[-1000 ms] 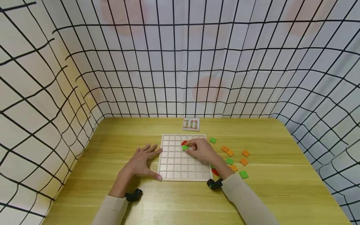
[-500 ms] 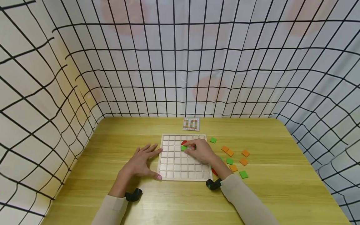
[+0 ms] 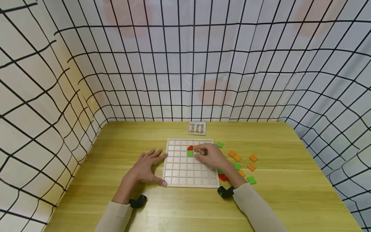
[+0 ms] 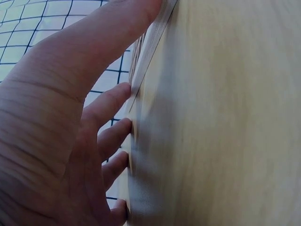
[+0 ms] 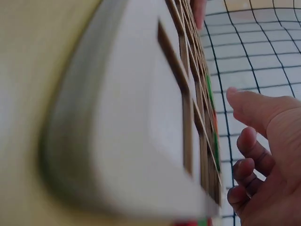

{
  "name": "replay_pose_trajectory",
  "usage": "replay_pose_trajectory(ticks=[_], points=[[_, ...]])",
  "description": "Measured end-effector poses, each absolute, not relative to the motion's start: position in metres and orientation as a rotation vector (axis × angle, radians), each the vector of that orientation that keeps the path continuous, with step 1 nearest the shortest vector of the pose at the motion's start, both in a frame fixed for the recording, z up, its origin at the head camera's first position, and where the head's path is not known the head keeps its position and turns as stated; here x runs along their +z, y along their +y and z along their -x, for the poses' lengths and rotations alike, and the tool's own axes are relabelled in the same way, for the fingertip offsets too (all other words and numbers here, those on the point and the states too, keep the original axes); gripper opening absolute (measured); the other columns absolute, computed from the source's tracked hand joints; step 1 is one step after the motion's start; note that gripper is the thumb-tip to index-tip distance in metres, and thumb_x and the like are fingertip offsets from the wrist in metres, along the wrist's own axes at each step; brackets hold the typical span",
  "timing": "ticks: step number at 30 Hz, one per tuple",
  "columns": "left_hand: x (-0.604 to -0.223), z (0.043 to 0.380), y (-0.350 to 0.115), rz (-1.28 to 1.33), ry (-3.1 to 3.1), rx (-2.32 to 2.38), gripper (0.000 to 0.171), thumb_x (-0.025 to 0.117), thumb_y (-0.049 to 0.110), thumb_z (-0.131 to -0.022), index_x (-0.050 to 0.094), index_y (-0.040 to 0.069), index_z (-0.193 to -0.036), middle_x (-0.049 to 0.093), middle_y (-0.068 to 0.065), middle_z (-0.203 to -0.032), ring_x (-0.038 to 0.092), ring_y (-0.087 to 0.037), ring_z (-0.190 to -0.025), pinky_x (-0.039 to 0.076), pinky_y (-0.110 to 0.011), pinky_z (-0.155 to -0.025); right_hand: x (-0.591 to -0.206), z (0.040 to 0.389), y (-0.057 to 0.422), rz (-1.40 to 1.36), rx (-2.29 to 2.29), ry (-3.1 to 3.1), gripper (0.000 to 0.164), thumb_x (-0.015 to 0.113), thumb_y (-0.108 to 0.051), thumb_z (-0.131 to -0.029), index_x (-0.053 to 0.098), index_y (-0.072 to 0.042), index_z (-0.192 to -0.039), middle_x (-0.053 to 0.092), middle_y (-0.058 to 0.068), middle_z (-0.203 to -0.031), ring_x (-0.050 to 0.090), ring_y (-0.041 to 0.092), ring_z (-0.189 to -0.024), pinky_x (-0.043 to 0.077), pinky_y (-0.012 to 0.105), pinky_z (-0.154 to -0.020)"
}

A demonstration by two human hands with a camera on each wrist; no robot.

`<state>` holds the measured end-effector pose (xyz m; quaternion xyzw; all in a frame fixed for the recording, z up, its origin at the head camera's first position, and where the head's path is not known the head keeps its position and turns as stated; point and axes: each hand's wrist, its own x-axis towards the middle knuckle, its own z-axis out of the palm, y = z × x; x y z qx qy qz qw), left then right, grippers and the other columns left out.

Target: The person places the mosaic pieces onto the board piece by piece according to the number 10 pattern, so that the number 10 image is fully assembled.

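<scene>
A wooden grid board (image 3: 179, 174) lies flat on the table. In its upper part sit a red curved tile (image 3: 190, 148), a green square tile (image 3: 189, 153) just below it, and an orange tile (image 3: 196, 148) partly covered by fingers. My right hand (image 3: 213, 156) hovers over the board beside these tiles. Thumb and fingers are apart with nothing between them, as the right wrist view also shows. Spread fingers of my left hand (image 3: 146, 167) rest along the board's left edge, the thumb at its near left corner. In the left wrist view, the left fingertips touch the table.
Loose tiles lie right of the board: several orange squares (image 3: 253, 158), several green squares (image 3: 251, 179) and a red piece (image 3: 222, 177) by the right forearm. A small printed pattern card (image 3: 197, 128) lies behind the board. Grid-lined white curtains (image 3: 185, 64) surround the table.
The green square tile went from between my right fingers into the cell below the red tile. My right hand then let go and moved slightly right. The left hand stayed put.
</scene>
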<state>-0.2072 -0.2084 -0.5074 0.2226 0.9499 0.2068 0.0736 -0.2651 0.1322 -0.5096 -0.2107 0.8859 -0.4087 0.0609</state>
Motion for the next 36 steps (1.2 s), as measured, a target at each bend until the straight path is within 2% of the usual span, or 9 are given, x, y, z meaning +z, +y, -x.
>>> replay_pose_trajectory(ticks=[9,16,25,32,36], points=[[-0.51,0.209,-0.208,-0.67,2.849,0.615,0.12,0.085,0.079,-0.059,0.04,0.031,-0.16,0.027,-0.008,-0.171,0.017,-0.043,-0.158,0.007,-0.074,-0.122,-0.503,0.258,0.187,0.528,-1.242,2.792,0.034,0.076,-0.028,-0.095,0.075,-0.013,-0.126,0.054,-0.001,-0.075,0.038,0.013,-0.06,0.033,0.026,-0.055],[-0.508,0.209,-0.208,-0.656,2.852,0.633,0.121,0.086,0.078,-0.057,0.041,0.03,-0.159,0.028,-0.007,-0.17,0.017,-0.042,-0.158,0.007,-0.074,-0.122,-0.496,0.254,0.245,0.447,-1.088,2.944,0.038,0.073,-0.034,-0.098,0.072,-0.013,-0.129,0.055,0.0,-0.079,0.041,0.016,-0.064,0.034,0.028,-0.06],[-0.509,0.209,-0.208,-0.668,2.846,0.628,0.12,0.086,0.078,-0.057,0.042,0.03,-0.159,0.028,-0.008,-0.17,0.018,-0.043,-0.158,0.007,-0.076,-0.121,-0.517,0.238,0.315,0.368,-0.95,2.995,0.047,0.073,-0.044,-0.096,0.071,-0.012,-0.129,0.054,-0.002,-0.078,0.044,0.011,-0.066,0.038,0.028,-0.069],[-0.51,0.21,-0.209,-0.662,2.851,0.633,0.121,0.086,0.079,-0.056,0.042,0.03,-0.159,0.028,-0.008,-0.17,0.018,-0.043,-0.158,0.007,-0.075,-0.121,-0.518,0.231,0.339,0.264,-0.963,2.952,0.063,0.075,-0.053,-0.09,0.066,-0.011,-0.136,0.055,0.0,-0.084,0.047,0.012,-0.074,0.039,0.026,-0.069],[-0.511,0.211,-0.209,-0.67,2.852,0.636,0.121,0.085,0.08,-0.056,0.042,0.03,-0.159,0.028,-0.008,-0.17,0.018,-0.043,-0.158,0.007,-0.076,-0.121,-0.513,0.229,0.347,0.214,-0.993,2.92,0.062,0.076,-0.052,-0.091,0.066,-0.009,-0.135,0.055,0.003,-0.084,0.048,0.014,-0.074,0.04,0.026,-0.067]])
